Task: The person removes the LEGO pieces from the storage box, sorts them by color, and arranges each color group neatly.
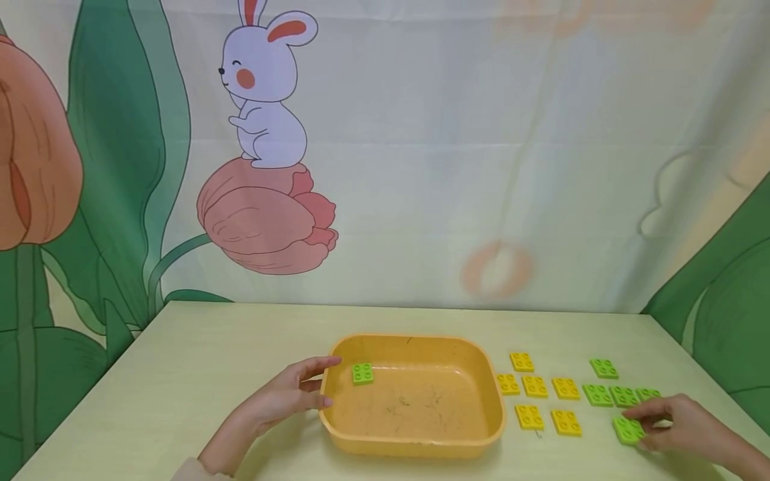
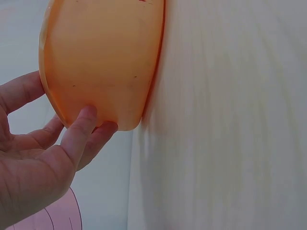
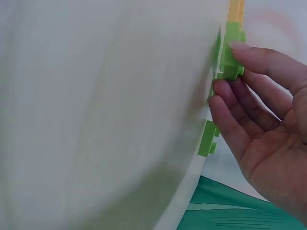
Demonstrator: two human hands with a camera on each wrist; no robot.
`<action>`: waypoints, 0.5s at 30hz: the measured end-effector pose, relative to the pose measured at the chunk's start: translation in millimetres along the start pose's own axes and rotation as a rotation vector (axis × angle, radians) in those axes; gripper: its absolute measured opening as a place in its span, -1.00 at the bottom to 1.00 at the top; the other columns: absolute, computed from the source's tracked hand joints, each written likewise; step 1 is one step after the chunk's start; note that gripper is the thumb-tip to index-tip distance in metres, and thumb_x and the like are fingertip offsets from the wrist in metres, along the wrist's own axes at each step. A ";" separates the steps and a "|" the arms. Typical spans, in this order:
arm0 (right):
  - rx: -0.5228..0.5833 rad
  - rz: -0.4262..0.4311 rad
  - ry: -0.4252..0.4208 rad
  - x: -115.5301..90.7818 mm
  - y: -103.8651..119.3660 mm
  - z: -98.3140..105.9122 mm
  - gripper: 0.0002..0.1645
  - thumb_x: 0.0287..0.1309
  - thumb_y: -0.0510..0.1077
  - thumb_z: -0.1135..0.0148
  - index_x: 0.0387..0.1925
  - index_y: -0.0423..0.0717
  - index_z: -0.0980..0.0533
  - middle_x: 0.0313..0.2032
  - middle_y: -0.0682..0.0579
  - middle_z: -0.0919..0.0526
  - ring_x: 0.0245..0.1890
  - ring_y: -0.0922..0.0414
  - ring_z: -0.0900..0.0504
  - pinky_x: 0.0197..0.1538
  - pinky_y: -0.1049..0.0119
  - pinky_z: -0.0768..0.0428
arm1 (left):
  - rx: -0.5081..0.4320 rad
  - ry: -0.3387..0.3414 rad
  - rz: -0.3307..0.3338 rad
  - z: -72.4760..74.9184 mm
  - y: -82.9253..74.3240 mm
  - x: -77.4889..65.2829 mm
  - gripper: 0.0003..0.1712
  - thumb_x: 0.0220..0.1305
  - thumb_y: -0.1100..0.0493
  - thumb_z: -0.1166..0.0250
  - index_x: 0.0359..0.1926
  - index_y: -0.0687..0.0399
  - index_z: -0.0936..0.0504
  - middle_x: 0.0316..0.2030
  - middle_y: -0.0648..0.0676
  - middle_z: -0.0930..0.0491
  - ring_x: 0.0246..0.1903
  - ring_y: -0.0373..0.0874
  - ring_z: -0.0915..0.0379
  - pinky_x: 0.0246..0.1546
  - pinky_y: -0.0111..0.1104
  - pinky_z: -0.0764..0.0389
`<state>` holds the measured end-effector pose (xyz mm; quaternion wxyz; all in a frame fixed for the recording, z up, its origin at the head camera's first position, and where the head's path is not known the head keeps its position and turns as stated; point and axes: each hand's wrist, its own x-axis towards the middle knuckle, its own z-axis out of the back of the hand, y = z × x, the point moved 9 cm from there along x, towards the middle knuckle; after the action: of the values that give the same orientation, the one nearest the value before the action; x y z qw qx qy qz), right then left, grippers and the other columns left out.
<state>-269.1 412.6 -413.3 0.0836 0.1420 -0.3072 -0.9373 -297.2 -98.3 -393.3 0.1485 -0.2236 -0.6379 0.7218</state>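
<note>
My left hand (image 1: 291, 387) grips the left end of an orange-yellow plastic tub (image 1: 415, 449), with fingertips over its rim and against its outer wall in the left wrist view. Inside the tub, near that end, lies a square green toy brick (image 1: 362, 374) with studs on top. At the far right, my right hand (image 1: 682, 427) pinches another green toy brick (image 1: 628, 431) between thumb and fingers. In the right wrist view this held brick (image 3: 232, 50) is tilted on edge, and one more green brick (image 3: 207, 139) shows below the fingers.
Several yellow bricks (image 1: 535, 386) lie flat just right of the tub. Beyond them is a group of green bricks (image 1: 623, 396), partly behind my right fingers. A cloth backdrop (image 1: 409, 167) with a rabbit and tulips hangs behind the pale table (image 1: 240, 347).
</note>
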 end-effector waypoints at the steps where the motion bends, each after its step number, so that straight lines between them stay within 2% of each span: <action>1: -0.005 -0.001 -0.002 0.0 -0.8 0.0 -0.51 -0.12 -0.23 -0.37 -0.14 -0.48 -0.52 -0.31 -0.09 -0.62 -0.48 0.37 -0.42 -0.42 0.38 -0.50 | 0.001 -0.001 0.000 -0.1 -0.1 0.0 -0.25 0.07 0.41 -0.24 0.29 0.36 -0.14 0.28 0.39 -0.07 0.20 0.28 -0.14 0.00 -0.22 -0.48; 15: 0.027 0.012 0.039 1.5 -2.5 0.6 -0.49 -0.10 -0.21 -0.35 -0.12 -0.50 -0.51 -0.32 -0.12 -0.63 -0.47 0.38 -0.45 -0.43 0.39 -0.48 | 0.003 -0.010 -0.001 0.5 -0.7 -0.7 -0.25 0.07 0.42 -0.24 0.28 0.36 -0.15 0.28 0.39 -0.08 0.19 0.27 -0.15 -0.01 -0.24 -0.49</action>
<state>-271.0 414.6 -414.6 0.0931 0.1596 -0.3188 -0.9296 -296.9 -99.0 -392.5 0.1461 -0.2195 -0.6378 0.7237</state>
